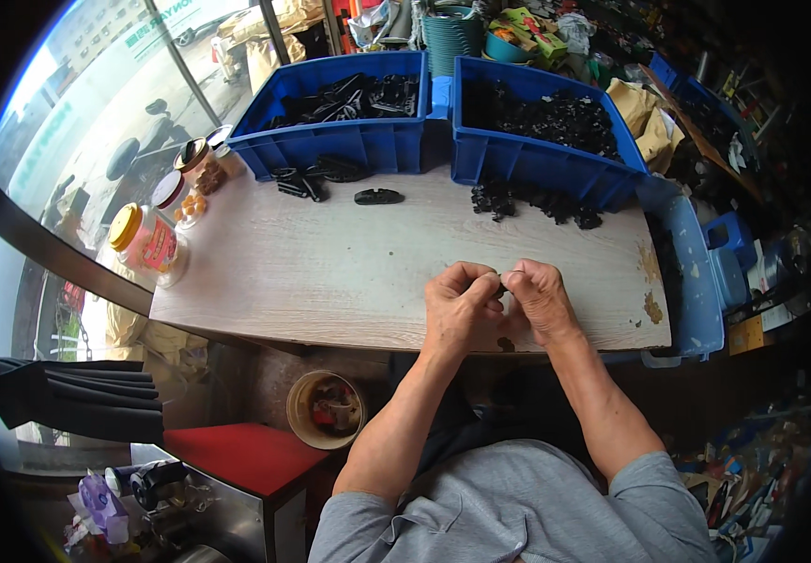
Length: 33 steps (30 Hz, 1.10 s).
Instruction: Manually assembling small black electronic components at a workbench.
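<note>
Over the near edge of the table (312, 263), my left hand (460, 302) and my right hand (543, 298) meet fingertip to fingertip. Both are closed in a pinch on a small black part (501, 284); most of it is hidden by the fingers. Farther off on the tabletop lies a single long black plastic piece (379, 196). A few similar black pieces (316, 178) rest by the left blue bin (330, 145). In front of the right blue bin (542, 174), small black parts (527, 202) form a loose heap. Both bins hold many black parts.
Jars with lids (147, 242) line the table's left edge beside the window. A light blue bin (696, 272) stands off the right edge. Below are a round waste bucket (326, 410) and a red-topped cabinet (237, 455). Clutter fills the floor at right.
</note>
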Each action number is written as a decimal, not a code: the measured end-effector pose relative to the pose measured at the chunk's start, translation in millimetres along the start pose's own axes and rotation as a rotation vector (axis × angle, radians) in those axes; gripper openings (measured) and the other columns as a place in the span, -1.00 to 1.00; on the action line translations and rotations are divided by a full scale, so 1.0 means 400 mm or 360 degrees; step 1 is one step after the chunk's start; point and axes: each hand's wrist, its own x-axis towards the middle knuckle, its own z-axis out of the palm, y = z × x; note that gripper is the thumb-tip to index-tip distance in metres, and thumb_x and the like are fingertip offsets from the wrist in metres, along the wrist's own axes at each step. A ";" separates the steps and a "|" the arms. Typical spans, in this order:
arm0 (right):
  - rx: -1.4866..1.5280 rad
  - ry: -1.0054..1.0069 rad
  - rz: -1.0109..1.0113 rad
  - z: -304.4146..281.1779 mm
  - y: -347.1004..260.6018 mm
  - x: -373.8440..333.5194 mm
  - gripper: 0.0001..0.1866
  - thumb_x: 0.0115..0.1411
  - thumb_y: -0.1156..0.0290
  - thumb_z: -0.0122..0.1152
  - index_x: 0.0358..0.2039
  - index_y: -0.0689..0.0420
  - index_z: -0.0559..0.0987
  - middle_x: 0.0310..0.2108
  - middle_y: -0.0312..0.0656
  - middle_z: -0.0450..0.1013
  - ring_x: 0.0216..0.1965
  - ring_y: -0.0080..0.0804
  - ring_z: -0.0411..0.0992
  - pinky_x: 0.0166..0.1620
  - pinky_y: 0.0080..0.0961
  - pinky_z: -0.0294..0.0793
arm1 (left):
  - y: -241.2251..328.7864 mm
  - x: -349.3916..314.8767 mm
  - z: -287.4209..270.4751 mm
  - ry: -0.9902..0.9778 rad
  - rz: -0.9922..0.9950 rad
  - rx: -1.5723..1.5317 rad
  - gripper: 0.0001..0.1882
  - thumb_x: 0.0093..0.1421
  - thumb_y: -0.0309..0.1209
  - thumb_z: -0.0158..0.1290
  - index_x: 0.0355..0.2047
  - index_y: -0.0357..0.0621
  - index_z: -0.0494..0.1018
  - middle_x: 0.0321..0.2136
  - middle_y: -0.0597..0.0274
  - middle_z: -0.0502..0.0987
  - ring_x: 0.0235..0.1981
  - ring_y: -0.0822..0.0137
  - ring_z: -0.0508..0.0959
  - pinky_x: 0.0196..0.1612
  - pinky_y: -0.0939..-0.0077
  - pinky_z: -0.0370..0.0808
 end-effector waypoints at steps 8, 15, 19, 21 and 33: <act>0.0146 0.0166 -0.0015 -0.045 0.008 -0.012 -0.70 0.16 0.26 0.25 -0.60 0.10 0.41 -0.73 -0.40 0.23 -0.76 -0.61 0.25 -0.68 -0.57 0.36 | 0.006 0.057 -0.047 0.0011 0.0646 0.0966 -0.79 0.21 -0.41 0.17 -0.21 -0.28 0.52 -0.41 0.25 0.58 -0.45 0.45 0.54 -0.36 0.57 0.50; 0.0431 0.0874 0.0085 -0.242 -0.021 -0.007 -0.67 0.20 0.08 0.15 -0.52 0.06 0.40 -0.87 -0.36 0.10 -0.77 -0.45 0.31 -0.43 -0.09 0.65 | 0.167 0.262 -0.286 0.0726 0.1387 0.2778 -0.66 0.10 -0.41 0.10 -0.07 -0.06 0.50 -0.07 0.10 0.52 0.02 -0.03 0.44 0.09 0.16 0.34; 0.0387 0.1494 0.0099 -0.353 -0.076 -0.015 -0.65 0.15 0.07 0.24 -0.38 0.11 0.45 -0.84 -0.35 0.08 -0.75 -0.46 0.29 -0.40 -0.14 0.64 | 0.148 0.252 -0.268 0.0489 0.1371 0.2722 -0.67 0.03 -0.51 0.08 -0.13 -0.05 0.52 -0.22 0.16 0.54 -0.12 0.07 0.49 -0.05 0.17 0.38; 0.0282 0.1472 0.0135 -0.366 -0.083 -0.006 -0.67 0.15 0.10 0.25 -0.34 0.11 0.47 -0.83 -0.35 0.08 -0.74 -0.48 0.29 -0.40 -0.15 0.64 | 0.129 0.237 -0.248 0.0350 0.1429 0.2680 -0.66 -0.03 -0.56 0.10 -0.17 -0.07 0.53 -0.25 0.15 0.55 -0.16 0.06 0.50 -0.09 0.19 0.40; -0.0580 0.1076 0.0299 -0.305 -0.059 0.151 -0.72 0.09 0.31 0.36 -0.23 0.19 0.63 -0.58 -0.26 0.41 -0.75 -0.54 0.27 -0.65 -0.48 0.47 | 0.090 0.171 -0.194 0.0056 0.1496 0.2454 -0.73 0.00 -0.54 0.15 -0.23 -0.10 0.54 -0.33 0.12 0.57 -0.24 0.03 0.53 -0.12 0.20 0.46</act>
